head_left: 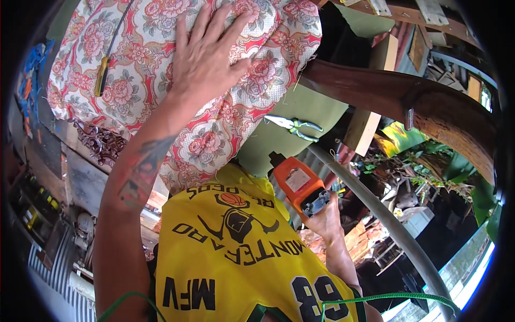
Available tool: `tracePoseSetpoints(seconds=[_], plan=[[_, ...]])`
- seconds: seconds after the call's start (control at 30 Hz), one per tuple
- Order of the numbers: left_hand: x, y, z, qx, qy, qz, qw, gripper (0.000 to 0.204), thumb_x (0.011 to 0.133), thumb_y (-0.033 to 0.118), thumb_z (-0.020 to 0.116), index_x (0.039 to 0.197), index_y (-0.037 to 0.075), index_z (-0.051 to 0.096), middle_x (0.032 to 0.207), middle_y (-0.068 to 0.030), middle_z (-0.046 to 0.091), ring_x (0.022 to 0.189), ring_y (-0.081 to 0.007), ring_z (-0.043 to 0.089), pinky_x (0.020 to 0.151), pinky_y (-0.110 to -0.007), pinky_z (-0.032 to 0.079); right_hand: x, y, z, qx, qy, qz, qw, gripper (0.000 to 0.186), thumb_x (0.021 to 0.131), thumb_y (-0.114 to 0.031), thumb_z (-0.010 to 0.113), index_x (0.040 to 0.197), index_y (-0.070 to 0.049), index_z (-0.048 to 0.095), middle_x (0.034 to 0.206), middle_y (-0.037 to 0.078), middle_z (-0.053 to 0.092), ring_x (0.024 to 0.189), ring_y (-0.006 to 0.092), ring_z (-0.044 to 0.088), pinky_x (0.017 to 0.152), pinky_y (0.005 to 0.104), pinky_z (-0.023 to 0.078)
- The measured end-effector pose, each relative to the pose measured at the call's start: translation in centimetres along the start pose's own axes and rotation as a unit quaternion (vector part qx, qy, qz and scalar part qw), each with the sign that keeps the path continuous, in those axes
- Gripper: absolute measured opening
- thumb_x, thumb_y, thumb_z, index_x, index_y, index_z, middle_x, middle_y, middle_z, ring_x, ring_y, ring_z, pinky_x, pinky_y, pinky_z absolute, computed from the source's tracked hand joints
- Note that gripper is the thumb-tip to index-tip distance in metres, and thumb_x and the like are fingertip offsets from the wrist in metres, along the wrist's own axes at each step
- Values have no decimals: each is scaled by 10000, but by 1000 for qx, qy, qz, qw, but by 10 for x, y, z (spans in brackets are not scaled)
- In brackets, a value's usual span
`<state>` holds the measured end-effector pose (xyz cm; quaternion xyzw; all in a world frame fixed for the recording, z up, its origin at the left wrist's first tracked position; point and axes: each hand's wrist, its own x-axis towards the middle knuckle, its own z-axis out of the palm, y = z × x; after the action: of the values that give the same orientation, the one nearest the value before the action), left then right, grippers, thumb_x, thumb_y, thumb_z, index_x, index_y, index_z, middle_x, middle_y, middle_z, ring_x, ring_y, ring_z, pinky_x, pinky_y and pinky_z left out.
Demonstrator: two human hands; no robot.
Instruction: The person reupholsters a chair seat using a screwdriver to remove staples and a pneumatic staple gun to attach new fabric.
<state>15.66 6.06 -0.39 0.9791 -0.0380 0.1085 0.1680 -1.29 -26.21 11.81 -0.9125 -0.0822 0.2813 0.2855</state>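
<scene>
My left hand [206,67] lies flat with its fingers spread on a floral fabric [206,147] in red, cream and grey-green. This fabric covers a broad padded piece in front of me. To the left of the hand, a screwdriver [102,76] with a yellow and black handle and a long dark shaft rests on the cloth. My right hand [326,219] is closed round the grip of an orange power tool [296,181], shaped like a staple gun, with a black tip. Pliers [295,126] with green and black handles lie on a green surface [322,102] beyond the tool.
A curved dark wooden arm [386,88] extends to the right from the padded piece. Below it, a grey metal pipe [375,206] slants down toward the lower right. Plants [424,155] and scrap wood are at the right, with blue strands [33,75] at the far left.
</scene>
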Motion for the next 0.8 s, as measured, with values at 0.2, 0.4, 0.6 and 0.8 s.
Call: tracePoseSetpoints(seconds=[0.2,0.4,0.6,0.8], plan=[[-59,3,-19,45,-71,62,995,679,942,375,697,1579,340,462,1702,-73,312,1561,-390,273,1222,-694,207,8,8,-8,55,24,9,998,262,764,-142,839,986,-54,733,839,144,765,750,343,765,674,397,604],[-112,7,-28,79,-157,105,979,566,971,294,652,1526,258,544,1696,15,336,1584,-320,244,1260,-663,159,19,2,-16,138,32,23,990,277,773,-101,845,1010,-29,723,847,134,773,790,304,785,685,368,606],[-125,3,-37,-2,-148,105,983,501,986,178,629,1485,162,585,1627,-59,443,1565,-352,291,1264,-650,155,24,-16,-21,147,34,25,988,300,744,-78,843,1013,-23,721,862,124,775,804,260,790,712,351,601],[-141,53,-69,-262,-101,-17,960,205,964,121,681,1143,49,749,1203,-156,737,1161,-348,687,1091,-476,458,40,-55,-35,146,-14,19,989,549,821,-142,912,1259,-4,611,1109,106,738,988,245,710,895,384,563]])
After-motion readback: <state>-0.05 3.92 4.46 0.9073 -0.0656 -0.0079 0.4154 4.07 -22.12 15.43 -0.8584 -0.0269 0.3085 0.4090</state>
